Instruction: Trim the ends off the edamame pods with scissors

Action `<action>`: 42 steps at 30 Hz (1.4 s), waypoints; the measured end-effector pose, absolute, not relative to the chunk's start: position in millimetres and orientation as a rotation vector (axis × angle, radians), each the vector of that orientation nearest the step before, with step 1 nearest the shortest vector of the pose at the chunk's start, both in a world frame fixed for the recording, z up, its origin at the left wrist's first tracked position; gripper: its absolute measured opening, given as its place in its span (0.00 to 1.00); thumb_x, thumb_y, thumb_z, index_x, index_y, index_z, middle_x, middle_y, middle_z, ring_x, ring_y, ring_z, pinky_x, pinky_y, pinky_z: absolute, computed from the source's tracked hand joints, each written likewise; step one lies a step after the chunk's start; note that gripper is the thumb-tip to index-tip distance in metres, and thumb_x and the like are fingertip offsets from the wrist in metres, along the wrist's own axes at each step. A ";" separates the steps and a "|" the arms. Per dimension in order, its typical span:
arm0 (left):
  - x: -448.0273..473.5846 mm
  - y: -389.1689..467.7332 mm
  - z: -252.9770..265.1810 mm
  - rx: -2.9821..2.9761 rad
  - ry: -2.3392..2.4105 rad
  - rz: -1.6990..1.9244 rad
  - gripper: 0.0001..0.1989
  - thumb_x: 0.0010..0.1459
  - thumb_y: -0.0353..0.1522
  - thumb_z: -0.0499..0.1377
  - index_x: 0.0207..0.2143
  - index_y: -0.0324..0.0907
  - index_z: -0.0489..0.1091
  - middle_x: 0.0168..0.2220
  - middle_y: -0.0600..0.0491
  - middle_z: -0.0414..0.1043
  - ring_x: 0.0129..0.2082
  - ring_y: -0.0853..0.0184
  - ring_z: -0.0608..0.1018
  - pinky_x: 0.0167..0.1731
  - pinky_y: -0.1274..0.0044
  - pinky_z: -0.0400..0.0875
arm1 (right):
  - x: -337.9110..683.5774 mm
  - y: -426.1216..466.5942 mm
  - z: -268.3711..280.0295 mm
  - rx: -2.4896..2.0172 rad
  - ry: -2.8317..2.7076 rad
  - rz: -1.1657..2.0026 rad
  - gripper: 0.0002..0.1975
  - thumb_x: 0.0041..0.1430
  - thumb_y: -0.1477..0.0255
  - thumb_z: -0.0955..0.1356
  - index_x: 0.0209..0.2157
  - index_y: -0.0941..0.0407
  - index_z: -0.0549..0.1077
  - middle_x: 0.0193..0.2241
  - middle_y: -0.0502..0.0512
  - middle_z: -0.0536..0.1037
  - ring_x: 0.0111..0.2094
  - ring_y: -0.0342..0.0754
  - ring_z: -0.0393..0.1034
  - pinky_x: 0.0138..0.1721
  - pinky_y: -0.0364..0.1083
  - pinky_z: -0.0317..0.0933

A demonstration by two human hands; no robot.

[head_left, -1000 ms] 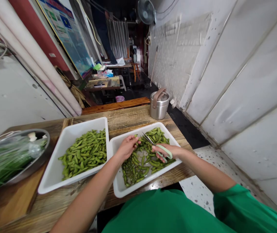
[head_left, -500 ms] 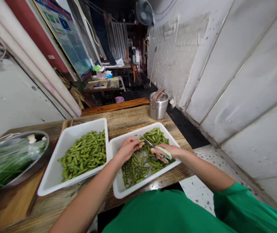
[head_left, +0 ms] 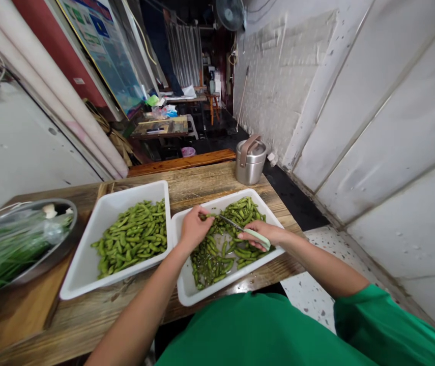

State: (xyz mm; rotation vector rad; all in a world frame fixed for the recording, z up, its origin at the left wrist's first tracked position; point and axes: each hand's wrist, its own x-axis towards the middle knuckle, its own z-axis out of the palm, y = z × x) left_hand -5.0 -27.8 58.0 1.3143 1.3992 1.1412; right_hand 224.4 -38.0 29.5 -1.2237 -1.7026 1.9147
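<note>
Above the right white tray (head_left: pixel 189 301), my left hand (head_left: pixel 196 227) pinches a green edamame pod (head_left: pixel 210 215) between thumb and fingers. My right hand (head_left: pixel 260 235) is wrapped round the pale green handles of a pair of scissors (head_left: pixel 258 237). The scissor blades point left, with their tips close by the pod; they look nearly closed. Beneath both hands lie loose edamame pods (head_left: pixel 211 264) and small trimmings in a little water. A second white tray (head_left: pixel 83 254), to the left, holds a heap of edamame (head_left: pixel 135 236).
A steel pot with a brown handle (head_left: pixel 251 161) stands at the wooden table's (head_left: pixel 198 183) far right corner. At the left, a metal bowl (head_left: pixel 73 223) with bagged green vegetables (head_left: pixel 15 249) rests by a wooden board (head_left: pixel 22 325). A metal-panelled wall (head_left: pixel 388 132) runs along the right.
My left hand has turned and moved slightly up and left with the pod. The scissors' handles have come closer together. The view has tilted slightly.
</note>
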 end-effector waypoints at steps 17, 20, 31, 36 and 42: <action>-108.5 -37.3 131.6 2.269 2.479 0.459 0.11 0.44 0.29 0.57 0.33 0.34 0.68 0.41 0.39 0.65 0.45 0.52 0.67 0.43 0.63 0.61 | 227.0 -38.4 33.7 -1.156 -1.695 1.928 0.20 0.46 0.57 0.67 0.21 0.58 0.60 0.11 0.42 0.62 0.08 0.35 0.55 0.07 0.35 0.49; -84.2 -36.0 116.8 2.473 2.237 0.382 0.09 0.49 0.30 0.54 0.31 0.34 0.70 0.40 0.40 0.68 0.43 0.56 0.68 0.44 0.66 0.60 | 226.5 -37.5 32.4 -1.159 -1.687 1.915 0.20 0.46 0.56 0.67 0.21 0.58 0.59 0.11 0.42 0.62 0.08 0.35 0.55 0.07 0.35 0.49; 5.9 -12.5 30.4 2.226 1.835 0.013 0.03 0.42 0.25 0.58 0.24 0.38 0.70 0.30 0.44 0.72 0.34 0.61 0.73 0.34 0.75 0.63 | 224.9 -38.9 34.6 -1.215 -1.713 1.839 0.20 0.44 0.56 0.68 0.22 0.58 0.60 0.12 0.42 0.62 0.09 0.34 0.55 0.07 0.35 0.52; -0.9 -15.4 31.1 1.691 1.615 0.623 0.05 0.41 0.29 0.61 0.20 0.40 0.66 0.19 0.54 0.67 0.21 0.70 0.70 0.24 0.80 0.63 | 225.2 -38.0 33.2 -1.220 -1.711 1.854 0.20 0.45 0.56 0.68 0.23 0.59 0.61 0.13 0.43 0.63 0.10 0.34 0.56 0.08 0.35 0.53; 17.1 -27.2 46.1 0.688 1.155 1.073 0.05 0.44 0.23 0.61 0.24 0.35 0.66 0.22 0.54 0.69 0.24 0.74 0.74 0.28 0.82 0.70 | 220.1 -40.1 38.5 -1.172 -1.636 1.955 0.20 0.48 0.54 0.65 0.25 0.58 0.60 0.15 0.44 0.65 0.12 0.36 0.60 0.12 0.37 0.59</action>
